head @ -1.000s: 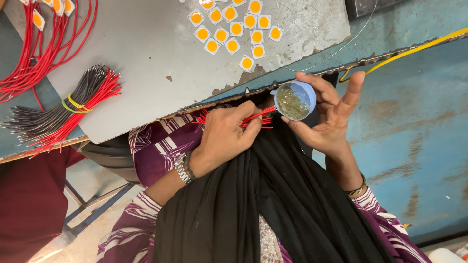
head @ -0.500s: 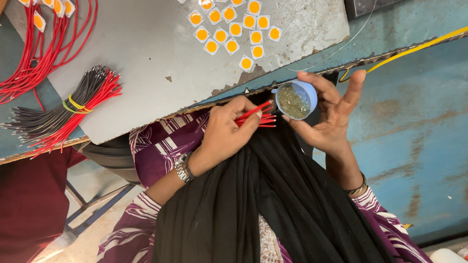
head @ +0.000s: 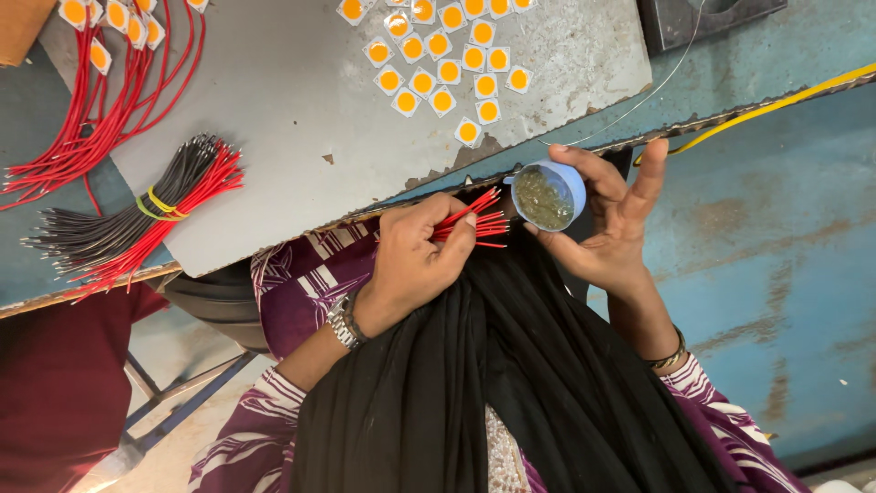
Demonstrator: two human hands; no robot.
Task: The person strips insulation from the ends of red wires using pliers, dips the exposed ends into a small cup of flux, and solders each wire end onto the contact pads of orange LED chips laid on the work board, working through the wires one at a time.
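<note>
My left hand point(head: 415, 260) is closed around a small bunch of short red wires point(head: 474, 222), whose tips fan out toward a little blue round cup point(head: 547, 194). My right hand point(head: 611, 228) holds that cup between thumb and fingers, tilted toward me, with a greenish-grey paste inside. The wire tips lie just left of the cup's rim, a little apart from it. Both hands hover over my lap, covered by black cloth, just below the table edge.
A grey sheet point(head: 301, 100) on the table carries several square white chips with yellow centres point(head: 447, 64). A banded bundle of red and black wires point(head: 137, 219) lies at left, with loose red leads point(head: 82, 119) above. A yellow cable point(head: 776, 102) runs at right.
The wire tips were against the cup's rim half a second ago; now my left hand has drawn them slightly back to the left. The cup has stayed where it was.
</note>
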